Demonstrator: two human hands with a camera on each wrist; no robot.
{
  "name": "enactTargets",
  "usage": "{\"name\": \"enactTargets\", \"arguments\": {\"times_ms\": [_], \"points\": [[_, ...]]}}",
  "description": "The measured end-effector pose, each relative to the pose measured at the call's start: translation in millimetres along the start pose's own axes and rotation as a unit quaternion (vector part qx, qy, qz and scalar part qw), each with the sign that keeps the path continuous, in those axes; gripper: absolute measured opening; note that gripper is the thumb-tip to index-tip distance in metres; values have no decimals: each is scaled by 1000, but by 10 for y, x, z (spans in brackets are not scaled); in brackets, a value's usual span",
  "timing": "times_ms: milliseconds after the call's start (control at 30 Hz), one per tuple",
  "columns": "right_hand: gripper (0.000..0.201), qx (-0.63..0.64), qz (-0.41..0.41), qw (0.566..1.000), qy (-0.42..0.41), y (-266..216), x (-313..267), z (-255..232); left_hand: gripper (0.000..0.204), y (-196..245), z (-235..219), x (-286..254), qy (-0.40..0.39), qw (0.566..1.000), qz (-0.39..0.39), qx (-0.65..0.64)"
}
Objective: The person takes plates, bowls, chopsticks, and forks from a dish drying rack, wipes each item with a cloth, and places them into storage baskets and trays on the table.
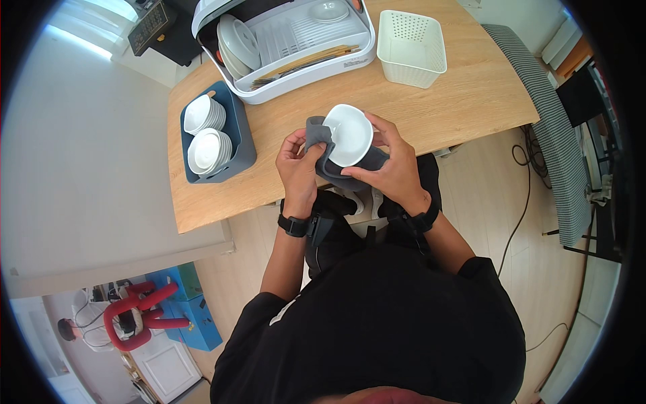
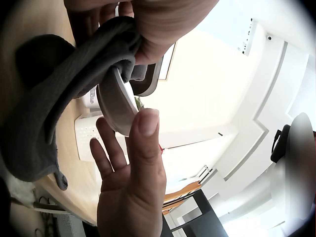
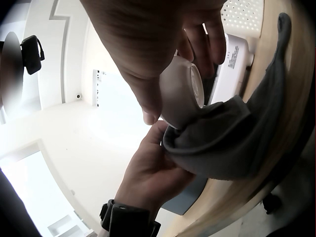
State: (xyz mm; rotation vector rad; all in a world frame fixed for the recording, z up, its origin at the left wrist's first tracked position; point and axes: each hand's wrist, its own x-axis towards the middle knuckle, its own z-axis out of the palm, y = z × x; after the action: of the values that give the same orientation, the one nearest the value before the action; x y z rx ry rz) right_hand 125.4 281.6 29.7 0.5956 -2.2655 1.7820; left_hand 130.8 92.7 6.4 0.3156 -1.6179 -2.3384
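Observation:
A white bowl (image 1: 350, 136) is held up near the table's front edge, its inside facing the head camera. The right hand (image 1: 397, 165) grips its right side, thumb at the lower rim and fingers behind. On the other side the left hand (image 1: 299, 168) pinches a dark grey cloth (image 1: 316, 131) over the bowl's left rim. The rest of the cloth hangs below and behind the bowl. In the right wrist view the cloth (image 3: 222, 143) is folded against the bowl (image 3: 180, 91), and the left hand (image 3: 153, 173) holds it from beneath.
A blue-grey bin (image 1: 243, 145) with stacked white bowls (image 1: 208, 151) stands on the table's left. Behind are a white dish rack (image 1: 303, 77) with plates and chopsticks, and a cream perforated basket (image 1: 412, 50). A grey checked bench (image 1: 558, 148) stands at right.

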Motion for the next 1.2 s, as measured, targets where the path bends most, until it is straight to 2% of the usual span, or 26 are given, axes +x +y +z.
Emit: {"name": "enactTargets", "arguments": {"times_ms": [133, 200, 233, 300, 333, 400, 700, 967, 1100, 1133, 1200], "points": [[85, -12, -2, 1000, -6, 13, 1, -5, 33, 27, -59, 34, 7, 1000, 17, 16], [75, -62, -59, 996, 25, 5, 5, 9, 33, 46, -69, 42, 6, 999, 19, 33], [75, -62, -60, 996, 24, 6, 2, 12, 33, 52, -73, 46, 4, 999, 21, 49], [57, -74, -72, 995, 7, 20, -12, 19, 33, 51, -86, 45, 5, 998, 19, 60], [57, -75, -72, 995, 7, 31, -14, 23, 33, 45, -90, 43, 5, 997, 17, 71], [42, -112, -89, 990, -15, 58, -18, 35, 33, 26, -95, 40, 6, 997, 17, 72], [18, -182, -114, 975, -57, 153, -55, 63, 33, -5, -148, 40, 7, 998, 8, 69], [13, -145, -110, 983, -17, 213, -67, 49, 34, -39, -315, 155, 18, 999, 2, 31], [10, -103, -78, 992, 0, 232, -68, 28, 32, -45, -504, 261, 56, 997, 41, 15], [10, -106, -80, 991, -3, 231, -78, 35, 32, -37, -546, 278, 69, 995, 59, 37], [10, -68, -31, 997, 30, 230, -67, 30, 30, -14, -615, 301, 87, 990, 84, 75]]}}
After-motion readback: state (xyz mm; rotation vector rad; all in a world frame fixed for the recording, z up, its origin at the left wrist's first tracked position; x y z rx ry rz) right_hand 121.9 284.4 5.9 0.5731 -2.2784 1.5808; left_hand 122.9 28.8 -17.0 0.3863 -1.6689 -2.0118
